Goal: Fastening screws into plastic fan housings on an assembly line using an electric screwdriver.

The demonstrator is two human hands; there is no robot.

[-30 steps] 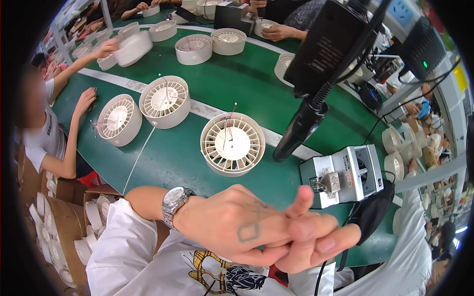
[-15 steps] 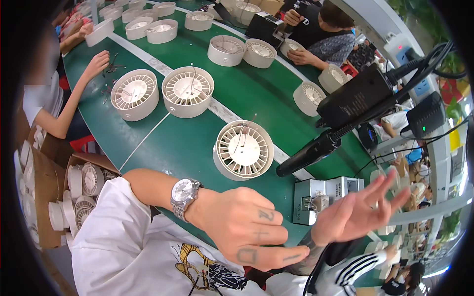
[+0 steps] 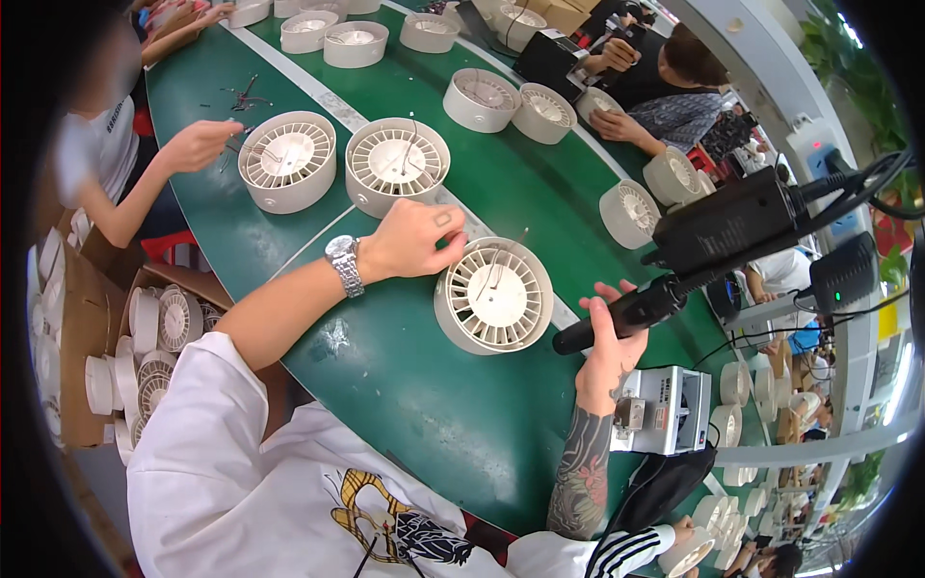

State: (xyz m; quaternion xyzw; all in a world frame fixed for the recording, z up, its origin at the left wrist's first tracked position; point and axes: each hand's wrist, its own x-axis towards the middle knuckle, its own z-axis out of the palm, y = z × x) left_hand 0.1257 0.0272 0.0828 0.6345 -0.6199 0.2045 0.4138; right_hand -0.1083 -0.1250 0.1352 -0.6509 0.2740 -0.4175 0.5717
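My left hand (image 3: pixel 419 241), wearing a metal watch (image 3: pixel 345 263), is closed with thumb and forefinger together at the left rim of a round white slotted housing (image 3: pixel 496 294). What it pinches, if anything, is hidden. Thin wires lie on the housing's central disc. My right hand (image 3: pixel 613 342) is around a black cylindrical tool (image 3: pixel 644 306), its thumb crossing the front and its fingertips showing beyond. The tool's blunt end points at the housing's right side. Behind my left hand stands a second slotted housing (image 3: pixel 397 164), with another (image 3: pixel 287 159) to its left.
A grey-white boxy device (image 3: pixel 670 405) stands right of my right forearm. Black cables (image 3: pixel 819 207) loop at the right. Another person's hand (image 3: pixel 198 146) works at the far left beside loose wires (image 3: pixel 248 96). A carton (image 3: pixel 87 337) holds more housings at the lower left.
My left hand has moved away from me to the near housing's rim. My right hand, spread out before, has come left onto the black tool. The view has shifted slightly.
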